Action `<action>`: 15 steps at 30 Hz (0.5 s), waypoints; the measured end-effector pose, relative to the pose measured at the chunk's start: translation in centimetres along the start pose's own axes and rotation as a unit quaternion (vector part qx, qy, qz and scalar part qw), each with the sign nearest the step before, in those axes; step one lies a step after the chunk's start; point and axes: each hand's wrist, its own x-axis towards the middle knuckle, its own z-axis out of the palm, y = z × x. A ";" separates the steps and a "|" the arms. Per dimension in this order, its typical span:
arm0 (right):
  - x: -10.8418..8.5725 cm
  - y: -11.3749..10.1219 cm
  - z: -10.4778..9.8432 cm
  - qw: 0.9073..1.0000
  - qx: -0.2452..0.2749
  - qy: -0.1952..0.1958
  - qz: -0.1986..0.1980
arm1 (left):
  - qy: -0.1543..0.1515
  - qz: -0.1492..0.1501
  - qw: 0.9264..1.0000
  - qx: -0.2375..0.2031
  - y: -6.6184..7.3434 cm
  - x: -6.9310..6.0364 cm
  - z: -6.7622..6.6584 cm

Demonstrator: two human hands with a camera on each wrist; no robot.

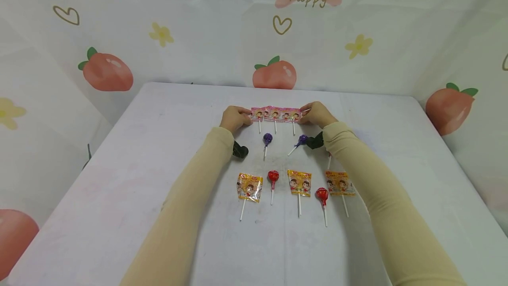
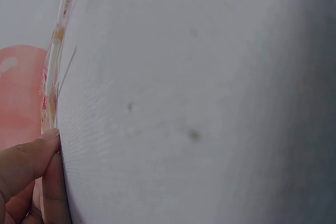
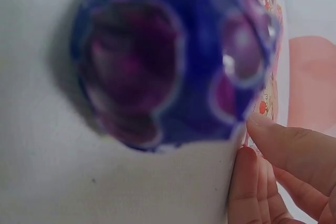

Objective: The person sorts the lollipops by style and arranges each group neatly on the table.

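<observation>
Three sticks point toward me from a row of pink-wrapped lollipops (image 1: 275,114) lying side by side at the far part of the white table. My left hand (image 1: 235,118) pinches the row's left end between thumb and fingers; the left wrist view shows the thumb (image 2: 31,158) on the wrapper's edge. At the right end, my right hand (image 1: 316,114) pinches the wrapper in the same way. Just nearer lie two purple lollipops, one (image 1: 267,138) in the middle and another (image 1: 303,139) beside the right wrist. A purple lollipop (image 3: 199,61) fills much of the right wrist view.
Closer on the table (image 1: 119,197) lie yellow-wrapped lollipops (image 1: 299,183) and two red lollipops, one (image 1: 273,175) left and one (image 1: 322,194) right. My right forearm partly covers another white stick (image 1: 329,161). A fruit-printed cloth (image 1: 222,34) hangs behind.
</observation>
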 end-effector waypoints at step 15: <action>-2.7 -1.7 -2.7 0.983 0.175 -0.049 -0.026 | -0.002 -0.005 1.000 0.002 -0.1 0.3 0.1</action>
